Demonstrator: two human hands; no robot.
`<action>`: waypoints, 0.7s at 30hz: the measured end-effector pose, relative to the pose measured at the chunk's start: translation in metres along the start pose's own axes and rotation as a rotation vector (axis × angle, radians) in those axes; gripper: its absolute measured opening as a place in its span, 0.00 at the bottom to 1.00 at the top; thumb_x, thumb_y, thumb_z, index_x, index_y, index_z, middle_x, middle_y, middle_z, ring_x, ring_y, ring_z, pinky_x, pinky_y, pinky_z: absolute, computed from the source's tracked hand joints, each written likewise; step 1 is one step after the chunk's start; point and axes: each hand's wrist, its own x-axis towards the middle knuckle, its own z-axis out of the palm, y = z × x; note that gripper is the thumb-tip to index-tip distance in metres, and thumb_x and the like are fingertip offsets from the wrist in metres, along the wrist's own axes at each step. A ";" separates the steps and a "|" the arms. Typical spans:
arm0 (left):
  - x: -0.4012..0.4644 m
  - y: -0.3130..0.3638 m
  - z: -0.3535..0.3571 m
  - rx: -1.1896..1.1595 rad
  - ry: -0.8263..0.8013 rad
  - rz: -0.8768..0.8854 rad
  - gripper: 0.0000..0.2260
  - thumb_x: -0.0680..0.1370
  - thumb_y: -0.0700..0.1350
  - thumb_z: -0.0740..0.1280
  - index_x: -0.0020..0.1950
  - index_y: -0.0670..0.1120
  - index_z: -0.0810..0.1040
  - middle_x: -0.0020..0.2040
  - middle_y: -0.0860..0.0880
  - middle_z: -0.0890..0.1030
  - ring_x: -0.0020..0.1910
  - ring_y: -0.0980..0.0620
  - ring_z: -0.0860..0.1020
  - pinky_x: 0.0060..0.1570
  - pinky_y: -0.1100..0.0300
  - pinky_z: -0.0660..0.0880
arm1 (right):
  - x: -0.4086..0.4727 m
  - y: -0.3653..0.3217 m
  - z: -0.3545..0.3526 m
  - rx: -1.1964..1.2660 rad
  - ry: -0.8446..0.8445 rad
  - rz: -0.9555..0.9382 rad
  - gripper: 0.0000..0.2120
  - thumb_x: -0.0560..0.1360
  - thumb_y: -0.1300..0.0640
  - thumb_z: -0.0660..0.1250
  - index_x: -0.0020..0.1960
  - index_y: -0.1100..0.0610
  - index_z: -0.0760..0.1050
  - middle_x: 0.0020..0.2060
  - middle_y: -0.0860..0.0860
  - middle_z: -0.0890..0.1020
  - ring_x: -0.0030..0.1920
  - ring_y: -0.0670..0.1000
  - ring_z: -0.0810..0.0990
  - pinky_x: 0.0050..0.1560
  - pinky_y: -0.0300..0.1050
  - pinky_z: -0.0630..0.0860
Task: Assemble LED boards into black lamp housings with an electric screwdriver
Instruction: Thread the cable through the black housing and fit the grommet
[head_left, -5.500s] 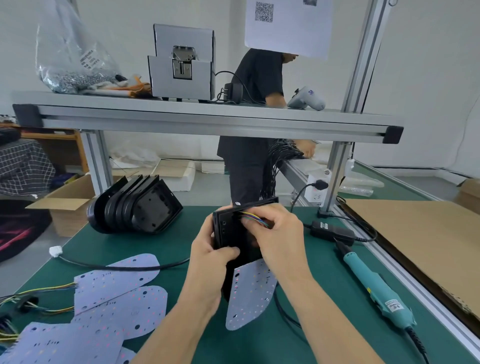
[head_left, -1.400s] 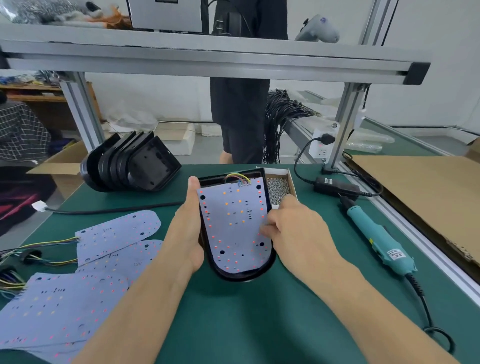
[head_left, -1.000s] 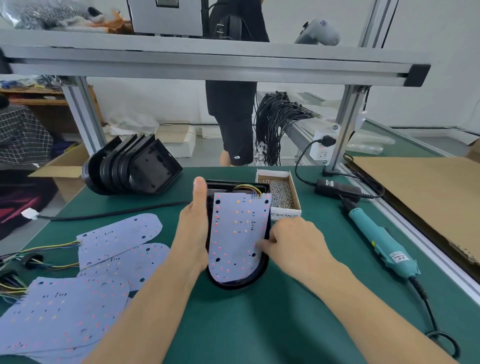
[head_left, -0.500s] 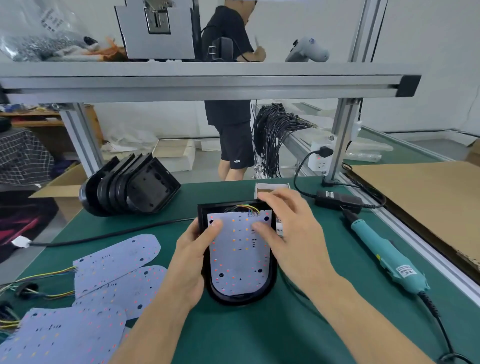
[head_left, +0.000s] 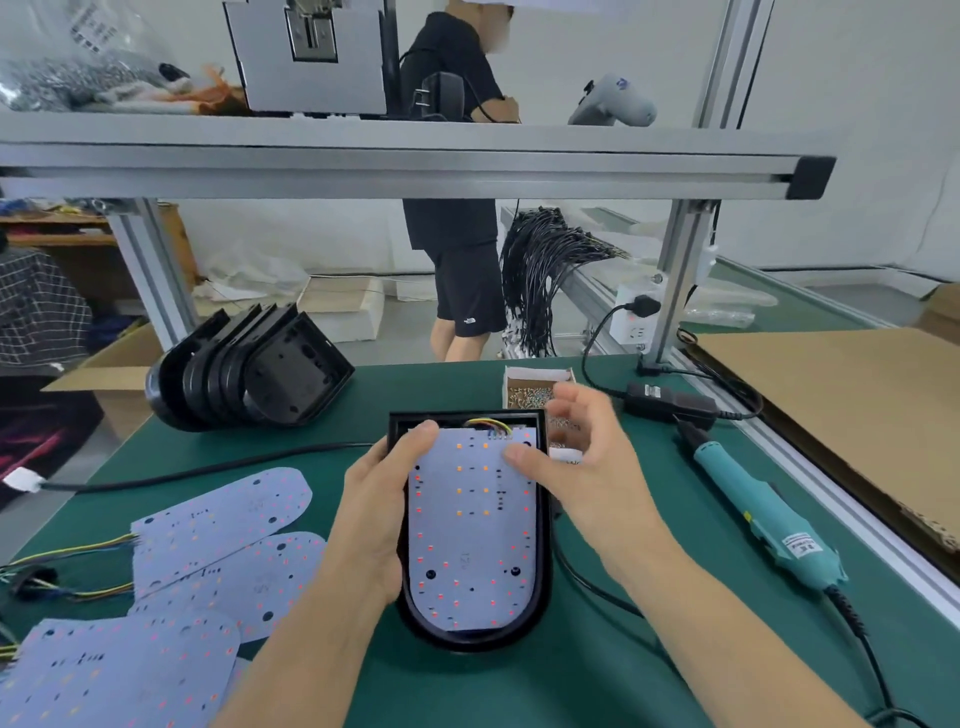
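Note:
A black lamp housing (head_left: 543, 582) lies flat on the green mat in front of me. A pale LED board (head_left: 470, 535) sits inside it, coloured wires at its top edge. My left hand (head_left: 376, 499) grips the housing's left side, thumb pressing the board's top left corner. My right hand (head_left: 582, 462) hovers at the board's top right, thumb on the board, fingers spread and blurred over a small screw box (head_left: 535, 389). The teal electric screwdriver (head_left: 763, 514) lies on the mat to the right, untouched.
A stack of empty black housings (head_left: 244, 369) leans at the back left. Several loose LED boards (head_left: 208, 561) with wires lie at the left. A power adapter (head_left: 667, 402) and cardboard sheet (head_left: 852, 415) sit right. A person stands beyond the aluminium frame shelf (head_left: 415, 166).
The board has settled flat into the housing. My right hand has lifted its fingers from the board's top and shifted right, toward the screw box. My left thumb stays on the top left corner.

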 end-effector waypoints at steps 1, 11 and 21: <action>0.000 0.000 -0.001 0.014 0.000 0.001 0.07 0.75 0.48 0.70 0.48 0.44 0.81 0.46 0.42 0.85 0.37 0.47 0.84 0.29 0.58 0.79 | -0.004 0.003 0.000 0.071 -0.066 0.059 0.20 0.70 0.62 0.75 0.55 0.44 0.75 0.49 0.38 0.81 0.46 0.35 0.79 0.44 0.27 0.73; -0.018 0.000 -0.018 -0.021 -0.329 0.234 0.19 0.63 0.52 0.72 0.49 0.43 0.85 0.50 0.43 0.84 0.51 0.49 0.82 0.48 0.62 0.78 | 0.001 0.007 -0.012 0.492 -0.643 0.419 0.19 0.74 0.47 0.64 0.64 0.47 0.78 0.63 0.49 0.80 0.64 0.53 0.77 0.68 0.51 0.69; -0.031 0.000 -0.018 0.050 -0.411 0.159 0.23 0.61 0.53 0.71 0.51 0.41 0.85 0.50 0.39 0.84 0.50 0.44 0.82 0.50 0.55 0.78 | 0.012 -0.003 0.010 0.233 -0.384 0.209 0.15 0.76 0.54 0.69 0.35 0.57 0.68 0.24 0.46 0.68 0.23 0.43 0.63 0.25 0.35 0.60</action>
